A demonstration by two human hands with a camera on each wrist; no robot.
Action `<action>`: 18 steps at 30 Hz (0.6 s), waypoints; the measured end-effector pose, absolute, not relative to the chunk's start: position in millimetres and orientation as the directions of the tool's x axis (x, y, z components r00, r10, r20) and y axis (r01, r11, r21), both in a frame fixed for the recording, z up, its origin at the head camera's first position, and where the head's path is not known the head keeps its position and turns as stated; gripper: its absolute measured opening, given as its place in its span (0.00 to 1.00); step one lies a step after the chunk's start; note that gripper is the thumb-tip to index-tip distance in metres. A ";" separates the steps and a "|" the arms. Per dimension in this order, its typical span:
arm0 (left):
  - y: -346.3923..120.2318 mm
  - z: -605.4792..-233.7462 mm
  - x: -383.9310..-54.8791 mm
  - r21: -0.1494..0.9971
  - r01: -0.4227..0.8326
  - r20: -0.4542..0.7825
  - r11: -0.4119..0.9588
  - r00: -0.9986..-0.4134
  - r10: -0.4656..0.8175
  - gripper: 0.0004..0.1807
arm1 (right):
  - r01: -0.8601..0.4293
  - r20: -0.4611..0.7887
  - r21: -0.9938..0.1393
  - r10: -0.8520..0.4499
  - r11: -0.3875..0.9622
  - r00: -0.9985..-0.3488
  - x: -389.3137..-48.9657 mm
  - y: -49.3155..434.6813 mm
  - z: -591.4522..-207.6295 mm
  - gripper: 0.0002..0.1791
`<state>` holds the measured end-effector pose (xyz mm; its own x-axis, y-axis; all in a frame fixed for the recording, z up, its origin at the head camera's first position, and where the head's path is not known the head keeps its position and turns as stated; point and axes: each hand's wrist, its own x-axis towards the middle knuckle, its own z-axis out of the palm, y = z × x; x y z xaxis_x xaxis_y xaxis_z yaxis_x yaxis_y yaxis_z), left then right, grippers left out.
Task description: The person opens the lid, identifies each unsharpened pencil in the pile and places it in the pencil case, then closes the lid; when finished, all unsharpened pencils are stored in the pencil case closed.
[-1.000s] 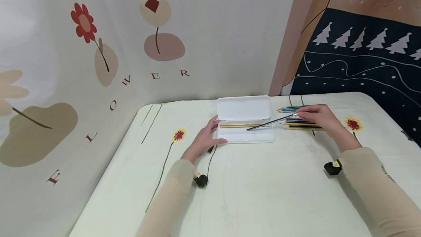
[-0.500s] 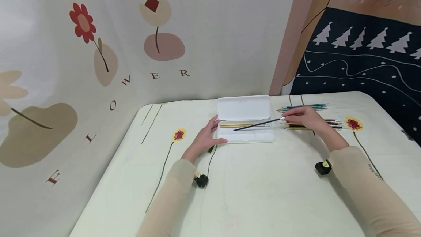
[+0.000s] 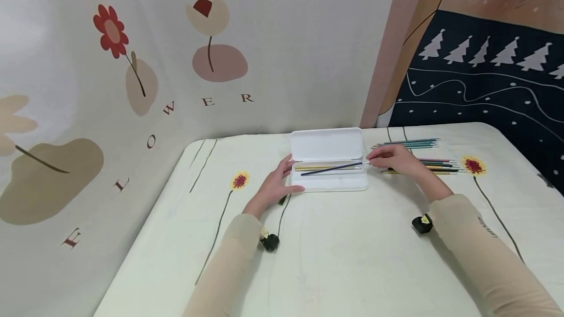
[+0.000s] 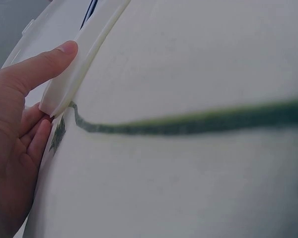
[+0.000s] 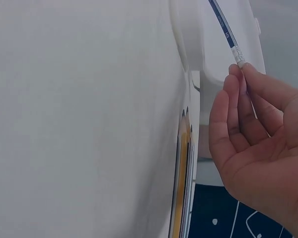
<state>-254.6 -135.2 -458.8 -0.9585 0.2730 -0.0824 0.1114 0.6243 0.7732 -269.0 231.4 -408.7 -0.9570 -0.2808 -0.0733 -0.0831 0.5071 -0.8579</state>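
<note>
An open white pencil case (image 3: 328, 183) lies on the table with its lid (image 3: 327, 144) folded back. My left hand (image 3: 274, 186) grips the case's left end; in the left wrist view the thumb (image 4: 52, 62) rests over the front rim and the fingers bend at the corner. Between the thumb and fingertips of my right hand (image 3: 396, 158) is the eraser end of a dark blue pencil (image 3: 330, 169). That pencil slants over the case, its other end toward the left; whether it touches the case is unclear. A yellow pencil (image 3: 304, 168) lies inside along the back.
Right of the case lie two groups of pencils: teal ones (image 3: 418, 144) at the back and mixed-colour ones (image 3: 440, 166) nearer, partly hidden by the right hand. A printed fabric wall (image 3: 282, 62) rises behind the table (image 3: 343, 248).
My right hand has moved left, carrying the dark blue pencil from over the loose pencils to above the case. The left hand and the case have stayed in place.
</note>
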 end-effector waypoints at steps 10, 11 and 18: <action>-134.6 -459.5 -255.3 0.772 0.105 -0.089 0.627 -0.959 0.270 0.61 | -0.097 -0.097 -0.839 -0.322 0.536 -0.942 -267.4 221.2 -405.5 0.18; -134.6 -459.5 -255.2 0.772 0.106 -0.088 0.627 -0.959 0.271 0.61 | -0.094 -0.101 -0.839 -0.322 0.536 -0.941 -267.2 221.2 -405.3 0.18; -134.8 -459.9 -255.4 0.773 0.111 -0.081 0.625 -0.959 0.270 0.61 | -0.083 -0.112 -0.819 -0.300 0.568 -0.947 -267.9 226.3 -407.0 0.18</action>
